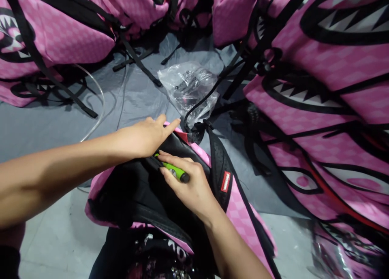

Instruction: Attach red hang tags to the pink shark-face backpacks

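Note:
A pink and black backpack point(240, 214) lies across my lap, its dark lining showing through the opening. My left hand point(153, 135) grips the far edge of that opening; one finger is stretched out and the thumb is hidden. Inside the opening, my right hand point(190, 186) is closed around a green handheld tool point(174, 171) with a black rounded end. The tool's other end points toward the black lining under my left hand and is partly hidden, so its exact kind cannot be made out. A red label point(225, 182) sits on the black strap at the right.
A clear plastic bag point(190, 88) with dark small items lies on the grey sheet point(136, 105) beyond the backpack. Pink backpacks with shark-teeth prints point(322, 96) are piled at the right, and more point(67, 28) stand along the back. Loose black straps point(139, 64) trail across the sheet.

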A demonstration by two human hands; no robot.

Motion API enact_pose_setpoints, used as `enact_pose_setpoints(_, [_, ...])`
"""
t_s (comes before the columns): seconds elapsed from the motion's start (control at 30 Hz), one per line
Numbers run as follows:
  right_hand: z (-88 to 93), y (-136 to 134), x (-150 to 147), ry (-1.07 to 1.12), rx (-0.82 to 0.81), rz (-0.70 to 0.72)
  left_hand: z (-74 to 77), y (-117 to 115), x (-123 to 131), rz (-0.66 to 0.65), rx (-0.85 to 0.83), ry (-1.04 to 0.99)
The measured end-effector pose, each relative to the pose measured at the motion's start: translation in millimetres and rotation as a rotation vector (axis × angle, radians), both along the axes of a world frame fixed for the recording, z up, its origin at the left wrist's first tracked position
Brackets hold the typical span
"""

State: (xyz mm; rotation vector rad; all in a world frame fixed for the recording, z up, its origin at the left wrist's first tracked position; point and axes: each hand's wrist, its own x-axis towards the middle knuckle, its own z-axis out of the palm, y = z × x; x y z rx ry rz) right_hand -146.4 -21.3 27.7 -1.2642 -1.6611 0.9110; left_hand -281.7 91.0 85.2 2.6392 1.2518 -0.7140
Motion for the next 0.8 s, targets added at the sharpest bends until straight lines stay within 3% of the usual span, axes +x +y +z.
enact_pose_setpoints(0.1, [-1.4, 0, 0, 0.006, -0.005, -0.057, 1.9, 0, 1, 0.003, -0.024, -0.001])
enact_pose_setpoints(0.4, [-1.1, 0, -5, 0.018, -0.010, -0.020, 4.7, -4, -1, -0.002, -0.008, -0.034])
enact_pose_setpoints(0.57, [-2.1, 5, -15, 0.059, -0.007, -0.102, 1.9, -3, -4, -0.016, 0.037, -0.019])
enact_pose_setpoints(0.63, [13.2, -1, -13, 0.124, -0.025, -0.079, 1.2, -3, -4, -0.006, 0.025, -0.005])
enact_pose_setpoints(0.7, [39.7, -15, -1, 0.188, 0.015, -0.108, 3.2, -6, -7, 0.004, 0.024, -0.011])
enact_pose_setpoints(0.8, [77.0, -32, 44, 0.101, 0.238, -0.341, 12.0, -20, -13, 0.016, 0.053, -0.066])
